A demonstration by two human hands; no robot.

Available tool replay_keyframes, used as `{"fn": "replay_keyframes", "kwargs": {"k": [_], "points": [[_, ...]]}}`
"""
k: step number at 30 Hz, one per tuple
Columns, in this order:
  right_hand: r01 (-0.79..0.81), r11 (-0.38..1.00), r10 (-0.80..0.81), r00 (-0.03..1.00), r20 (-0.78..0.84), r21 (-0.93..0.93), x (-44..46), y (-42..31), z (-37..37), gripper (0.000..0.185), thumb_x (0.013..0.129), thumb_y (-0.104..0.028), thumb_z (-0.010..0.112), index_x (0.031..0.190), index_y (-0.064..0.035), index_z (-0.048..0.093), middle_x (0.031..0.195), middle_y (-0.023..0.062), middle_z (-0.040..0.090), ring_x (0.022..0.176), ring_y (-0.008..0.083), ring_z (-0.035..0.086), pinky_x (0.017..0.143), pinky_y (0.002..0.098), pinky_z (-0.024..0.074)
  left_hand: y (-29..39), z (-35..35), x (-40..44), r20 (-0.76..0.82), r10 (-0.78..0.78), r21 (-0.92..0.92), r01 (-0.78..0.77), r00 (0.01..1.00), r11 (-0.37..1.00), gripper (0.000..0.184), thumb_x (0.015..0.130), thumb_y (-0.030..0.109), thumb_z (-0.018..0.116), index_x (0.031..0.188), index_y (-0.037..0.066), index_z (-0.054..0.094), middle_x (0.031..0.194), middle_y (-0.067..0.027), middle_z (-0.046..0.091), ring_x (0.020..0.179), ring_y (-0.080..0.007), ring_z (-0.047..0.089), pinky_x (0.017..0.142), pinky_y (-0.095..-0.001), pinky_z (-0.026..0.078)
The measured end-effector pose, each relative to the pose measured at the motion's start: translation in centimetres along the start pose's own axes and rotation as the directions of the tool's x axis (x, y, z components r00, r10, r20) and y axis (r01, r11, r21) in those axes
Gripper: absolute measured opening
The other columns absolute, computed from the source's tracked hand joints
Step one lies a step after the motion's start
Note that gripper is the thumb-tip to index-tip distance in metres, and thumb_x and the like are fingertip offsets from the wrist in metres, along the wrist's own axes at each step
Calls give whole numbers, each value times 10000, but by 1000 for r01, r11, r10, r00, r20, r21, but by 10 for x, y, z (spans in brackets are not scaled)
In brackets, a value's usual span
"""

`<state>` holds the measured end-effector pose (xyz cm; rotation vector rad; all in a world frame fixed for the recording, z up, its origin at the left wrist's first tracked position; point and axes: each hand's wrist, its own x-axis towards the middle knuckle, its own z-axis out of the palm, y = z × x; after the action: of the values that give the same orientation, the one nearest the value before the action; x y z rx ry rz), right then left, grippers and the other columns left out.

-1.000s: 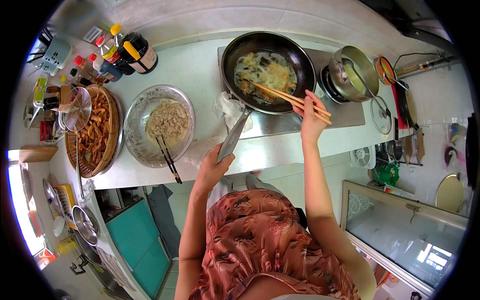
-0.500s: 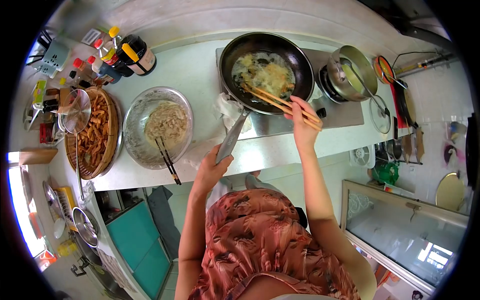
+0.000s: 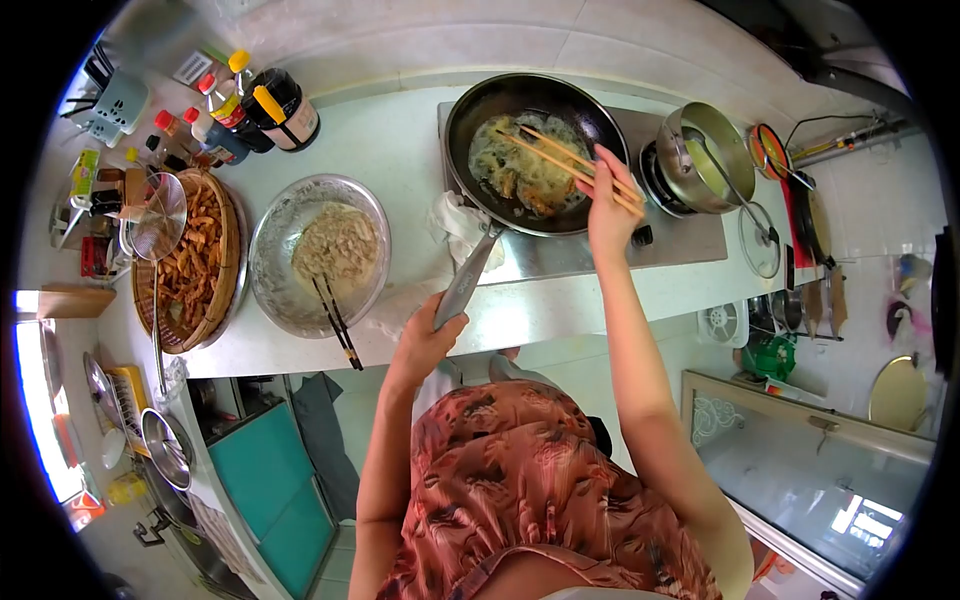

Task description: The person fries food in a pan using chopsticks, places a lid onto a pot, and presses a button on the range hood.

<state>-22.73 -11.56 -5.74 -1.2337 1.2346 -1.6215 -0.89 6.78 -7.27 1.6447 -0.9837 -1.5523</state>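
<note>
A black frying pan (image 3: 470, 120) sits on the stove, with battered pieces (image 3: 535, 190) frying in bubbling oil inside it. Wrapped round the pan's grey handle (image 3: 466, 277) is my left hand (image 3: 425, 340). My right hand (image 3: 612, 215) grips a pair of long wooden chopsticks (image 3: 560, 160), whose tips reach into the oil near the pan's middle. Left of the pan, a steel mixing bowl (image 3: 268, 290) holds pale battered pieces (image 3: 335, 245), and dark chopsticks (image 3: 338, 325) lean on its rim.
A woven basket (image 3: 225, 295) of browned fried pieces stands at the left, with a mesh strainer (image 3: 160, 225) over it. Sauce bottles (image 3: 285, 110) line the back. Right of the pan are a steel pot (image 3: 735, 160) with a ladle and a glass lid (image 3: 760, 250). A crumpled cloth (image 3: 462, 225) lies beside the stove.
My right hand has moved up slightly, and the chopstick tips have shifted from the pan's lower left towards its upper middle. The frying pieces have shifted; my left hand keeps its grip on the handle.
</note>
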Motion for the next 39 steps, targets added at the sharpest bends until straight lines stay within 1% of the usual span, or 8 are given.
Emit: {"fn": "replay_keyframes", "kwargs": {"k": [4,7,12,15,22,26,33,39], "points": [[50,996,-48,998,26,-68,-10,22,18,212,937,-71,521,1093,14,637,1037,95,632,857,167,647,679,257,575,0,0,0,-1,6,3,-6,1000,1000,410,847,204,622,1167,-35,530,695,-22,518,606,-96,478,557,-268,408],[64,995,-62,998,23,-80,-22,20,19,180,922,-73,550,1049,-8,659,1000,85,627,802,135,638,658,241,579,-4,-1,1,8,15,11,-16,1000,1000,416,848,211,621,1170,-36,529,685,-31,518,601,-100,481,558,-271,410],[-101,994,106,988,-113,49,-20,10,-3,223,932,-92,537,1080,56,612,949,124,639,785,165,649,648,249,584,-4,-2,2,11,19,48,-20,1000,999,428,849,224,619,1176,-34,523,676,-52,523,598,-116,492,568,-286,417],[-149,987,157,978,-138,67,-21,2,-17,229,937,-101,530,1087,51,612,957,122,640,770,173,655,643,250,584,-1,-1,1,11,13,46,-13,1000,999,429,849,225,618,1183,-27,520,679,-57,528,601,-123,497,574,-292,422],[-38,995,35,999,-39,-90,-19,8,-4,200,934,-95,542,1070,15,638,983,95,645,779,152,651,680,242,573,0,-2,1,16,4,35,-5,1000,999,420,847,216,618,1183,-18,524,678,-37,513,606,-107,478,561,-282,405],[-31,999,31,997,-66,-8,-16,23,11,194,932,-95,544,1062,11,640,996,93,639,797,147,646,666,246,578,5,-1,-2,22,-20,15,20,1000,1000,412,851,217,617,1177,-20,530,679,-19,501,604,-94,458,549,-273,391],[-158,971,194,959,-205,177,-21,2,-20,228,930,-99,539,1081,57,606,947,127,627,774,182,657,661,264,589,7,-2,-2,26,-28,40,27,999,999,416,856,229,614,1184,-11,527,674,-4,489,585,-88,446,522,-267,376],[-47,995,27,977,-211,-93,-38,-20,-70,235,928,-113,557,1102,30,624,993,116,634,816,167,649,662,247,566,4,-4,0,52,-25,73,21,998,997,413,855,224,608,1199,10,525,648,12,472,543,-81,429,471,-263,352]]}}
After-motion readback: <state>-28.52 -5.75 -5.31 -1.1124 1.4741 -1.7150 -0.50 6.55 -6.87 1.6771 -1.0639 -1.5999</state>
